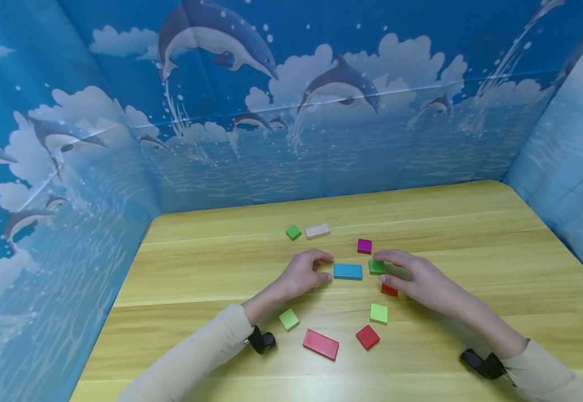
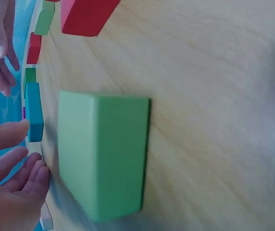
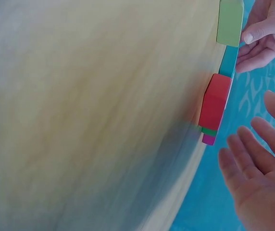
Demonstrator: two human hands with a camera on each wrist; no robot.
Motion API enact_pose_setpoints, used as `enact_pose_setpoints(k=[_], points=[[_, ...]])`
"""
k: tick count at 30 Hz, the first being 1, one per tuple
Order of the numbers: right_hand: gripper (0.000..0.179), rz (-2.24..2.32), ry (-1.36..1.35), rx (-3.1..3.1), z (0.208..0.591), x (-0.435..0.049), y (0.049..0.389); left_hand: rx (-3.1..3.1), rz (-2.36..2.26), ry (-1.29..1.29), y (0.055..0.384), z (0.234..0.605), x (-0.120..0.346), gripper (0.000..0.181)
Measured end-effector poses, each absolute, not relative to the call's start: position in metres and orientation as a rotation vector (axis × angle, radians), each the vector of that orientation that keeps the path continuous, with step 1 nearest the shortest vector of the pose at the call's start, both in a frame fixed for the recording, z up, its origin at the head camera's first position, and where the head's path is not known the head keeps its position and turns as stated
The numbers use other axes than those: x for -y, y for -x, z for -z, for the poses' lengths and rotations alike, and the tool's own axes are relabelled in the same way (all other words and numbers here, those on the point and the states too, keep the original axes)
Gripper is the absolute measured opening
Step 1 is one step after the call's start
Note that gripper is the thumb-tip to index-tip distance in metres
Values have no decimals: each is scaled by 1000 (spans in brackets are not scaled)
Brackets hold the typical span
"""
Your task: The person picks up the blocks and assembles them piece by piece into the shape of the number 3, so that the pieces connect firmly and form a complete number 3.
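A flat blue block lies on the wooden table between the two hands. Just left of it, my left hand holds nothing; its thumb and loosely bent fingers are apart. My right hand hovers beside a green block and a red block, partly covering both in the head view. In the right wrist view the fingers of that hand are spread and hold nothing. A purple block lies behind the green one. Close below the left wrist sits a light green block.
Toward the back are another green block and a whitish block. Nearer the front lie a second light green block, a red square block and a long pinkish-red block. A dolphin-printed curtain surrounds the table's back and sides.
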State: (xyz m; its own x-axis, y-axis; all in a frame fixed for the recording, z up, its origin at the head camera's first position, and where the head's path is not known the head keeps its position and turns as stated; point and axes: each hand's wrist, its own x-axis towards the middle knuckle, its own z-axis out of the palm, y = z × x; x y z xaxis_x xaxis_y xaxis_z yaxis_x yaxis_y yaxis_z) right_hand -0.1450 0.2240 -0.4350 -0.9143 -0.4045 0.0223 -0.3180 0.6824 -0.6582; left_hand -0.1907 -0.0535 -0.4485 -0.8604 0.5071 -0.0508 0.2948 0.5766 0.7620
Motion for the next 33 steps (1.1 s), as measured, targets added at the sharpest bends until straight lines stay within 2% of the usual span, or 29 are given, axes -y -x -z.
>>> enact_pose_setpoints(k=[12,33], points=[[46,1026,578,-2767,436,-222,145,-2482,-1276,-654,195,457,41,39],[46,1044,597,-2754,436,-219,145,-2591,-1106,-725,190,456,39,27]])
